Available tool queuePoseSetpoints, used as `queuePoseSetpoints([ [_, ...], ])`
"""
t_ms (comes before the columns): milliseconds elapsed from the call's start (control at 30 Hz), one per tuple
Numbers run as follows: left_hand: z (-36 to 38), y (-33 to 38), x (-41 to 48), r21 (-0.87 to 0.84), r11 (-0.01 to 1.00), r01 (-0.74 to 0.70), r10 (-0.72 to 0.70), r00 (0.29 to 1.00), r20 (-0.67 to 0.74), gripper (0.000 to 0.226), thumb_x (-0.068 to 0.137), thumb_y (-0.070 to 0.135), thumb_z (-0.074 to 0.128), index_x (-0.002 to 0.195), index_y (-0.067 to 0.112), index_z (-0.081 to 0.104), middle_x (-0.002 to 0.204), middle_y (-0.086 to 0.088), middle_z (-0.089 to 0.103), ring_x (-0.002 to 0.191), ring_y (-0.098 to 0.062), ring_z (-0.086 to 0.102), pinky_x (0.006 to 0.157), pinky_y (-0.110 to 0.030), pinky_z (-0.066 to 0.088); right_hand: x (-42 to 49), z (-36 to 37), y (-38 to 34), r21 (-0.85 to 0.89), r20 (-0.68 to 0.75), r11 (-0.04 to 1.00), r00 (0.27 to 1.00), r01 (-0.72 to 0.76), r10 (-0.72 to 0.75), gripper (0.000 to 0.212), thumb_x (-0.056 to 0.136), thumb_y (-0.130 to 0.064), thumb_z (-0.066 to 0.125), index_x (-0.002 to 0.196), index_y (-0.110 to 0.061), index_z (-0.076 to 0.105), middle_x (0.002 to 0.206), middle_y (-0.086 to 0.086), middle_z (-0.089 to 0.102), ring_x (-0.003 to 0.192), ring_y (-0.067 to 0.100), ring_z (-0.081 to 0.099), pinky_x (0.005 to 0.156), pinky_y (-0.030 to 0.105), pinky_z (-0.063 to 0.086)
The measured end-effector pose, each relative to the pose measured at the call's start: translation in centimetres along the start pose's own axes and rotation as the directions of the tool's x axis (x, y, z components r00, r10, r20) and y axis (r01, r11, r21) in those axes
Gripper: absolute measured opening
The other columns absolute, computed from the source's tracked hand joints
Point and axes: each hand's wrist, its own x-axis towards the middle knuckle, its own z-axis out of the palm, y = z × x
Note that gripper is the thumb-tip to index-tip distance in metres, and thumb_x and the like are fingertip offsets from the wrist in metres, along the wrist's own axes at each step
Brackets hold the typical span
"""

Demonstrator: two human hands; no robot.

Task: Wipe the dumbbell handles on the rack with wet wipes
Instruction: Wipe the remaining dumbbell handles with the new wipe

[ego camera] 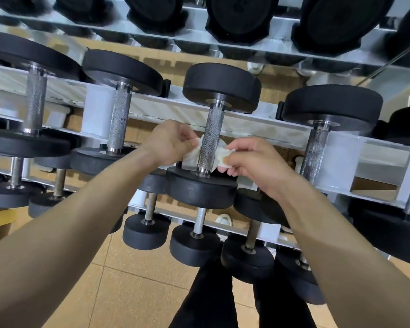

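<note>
A black dumbbell with a knurled steel handle point(210, 138) lies across the middle tier of the white rack point(258, 125). A white wet wipe point(191, 157) passes behind the lower part of that handle. My left hand point(171, 143) pinches the wipe's left end just left of the handle. On the other side, my right hand point(253, 159) pinches the right end. Both hands sit close above the dumbbell's near black head point(199, 192).
More dumbbells flank it on the same tier: one to the left point(118, 124) and one to the right point(315, 152). Smaller dumbbells point(194, 242) fill the lower tier, larger ones point(242, 17) the top. A tan tiled floor point(133, 290) lies below, with my dark trouser legs.
</note>
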Motion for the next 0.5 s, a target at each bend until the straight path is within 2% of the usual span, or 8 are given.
queuePoseSetpoints([
  [67, -0.1, 0.3, -0.1, -0.113, 0.993, 0.029, -0.033, 0.999, -0.036, 0.016, 0.096, 0.017, 0.067, 0.080, 0.021, 0.067, 0.071, 0.005, 0.065, 0.061, -0.008, 0.059, 0.059, -0.018, 0.048, 0.3, -0.2, 0.1, 0.216, -0.051, 0.975, 0.997, -0.046, 0.059, 0.019, 0.090, 0.011, 0.062, 0.091, -0.008, 0.067, 0.075, 0.014, 0.074, 0.078, 0.025, 0.066, 0.075, 0.032, 0.053],
  [100, -0.5, 0.8, -0.3, -0.227, 0.973, 0.036, -0.052, 0.997, -0.064, 0.016, 0.096, 0.013, 0.067, 0.081, 0.018, 0.066, 0.073, 0.002, 0.064, 0.059, -0.007, 0.058, 0.055, -0.015, 0.049, 0.8, -0.2, 0.1, 0.282, -0.092, 0.958, 0.992, -0.052, 0.081, 0.017, 0.091, 0.010, 0.063, 0.095, -0.007, 0.066, 0.077, 0.014, 0.075, 0.079, 0.023, 0.068, 0.077, 0.031, 0.054],
  [167, -1.2, 1.7, -0.7, -0.466, 0.885, -0.001, -0.057, 0.992, -0.112, 0.015, 0.097, 0.007, 0.064, 0.083, 0.013, 0.065, 0.071, -0.001, 0.061, 0.056, -0.005, 0.056, 0.054, -0.015, 0.050, 2.1, 0.2, 0.2, 0.346, -0.161, 0.937, 0.980, -0.055, 0.118, 0.015, 0.092, 0.006, 0.065, 0.102, -0.005, 0.066, 0.081, 0.013, 0.077, 0.078, 0.017, 0.072, 0.079, 0.029, 0.057],
  [233, -1.5, 2.3, -0.7, -0.591, 0.805, -0.047, -0.026, 0.993, -0.114, 0.016, 0.098, 0.008, 0.063, 0.083, 0.011, 0.065, 0.069, -0.001, 0.061, 0.054, -0.007, 0.056, 0.058, -0.018, 0.053, 3.2, 0.7, 0.0, 0.457, -0.196, 0.887, 0.967, -0.058, 0.165, 0.015, 0.092, 0.007, 0.065, 0.102, -0.006, 0.064, 0.074, 0.013, 0.076, 0.071, 0.014, 0.071, 0.076, 0.027, 0.057],
  [300, -1.1, 2.4, -0.3, -0.629, 0.776, -0.048, -0.024, 0.994, -0.106, 0.015, 0.100, 0.010, 0.062, 0.085, 0.010, 0.064, 0.070, -0.004, 0.062, 0.054, -0.009, 0.057, 0.059, -0.021, 0.054, 3.8, 1.2, -0.8, 0.552, -0.220, 0.834, 0.960, -0.025, 0.174, 0.016, 0.092, 0.007, 0.065, 0.102, -0.004, 0.063, 0.071, 0.014, 0.074, 0.065, 0.014, 0.065, 0.070, 0.025, 0.056],
  [433, -0.3, 2.0, 1.7, -0.551, 0.834, 0.015, -0.133, 0.975, -0.176, 0.013, 0.101, 0.015, 0.060, 0.089, 0.011, 0.063, 0.073, 0.001, 0.058, 0.047, -0.005, 0.055, 0.059, -0.024, 0.054, 3.9, 0.7, -2.1, 0.744, -0.192, 0.661, 0.979, 0.096, 0.075, 0.009, 0.096, 0.005, 0.060, 0.102, -0.001, 0.062, 0.074, 0.012, 0.072, 0.064, 0.011, 0.064, 0.066, 0.020, 0.054],
  [500, -0.5, 2.3, 2.0, -0.499, 0.866, 0.024, -0.140, 0.970, -0.196, 0.011, 0.101, 0.017, 0.061, 0.092, 0.011, 0.064, 0.072, 0.003, 0.057, 0.047, -0.004, 0.054, 0.059, -0.024, 0.054, 3.7, 0.6, -1.8, 0.756, -0.152, 0.647, 0.988, 0.102, 0.023, 0.011, 0.096, 0.003, 0.060, 0.106, 0.000, 0.063, 0.077, 0.011, 0.072, 0.067, 0.011, 0.064, 0.068, 0.020, 0.054],
])
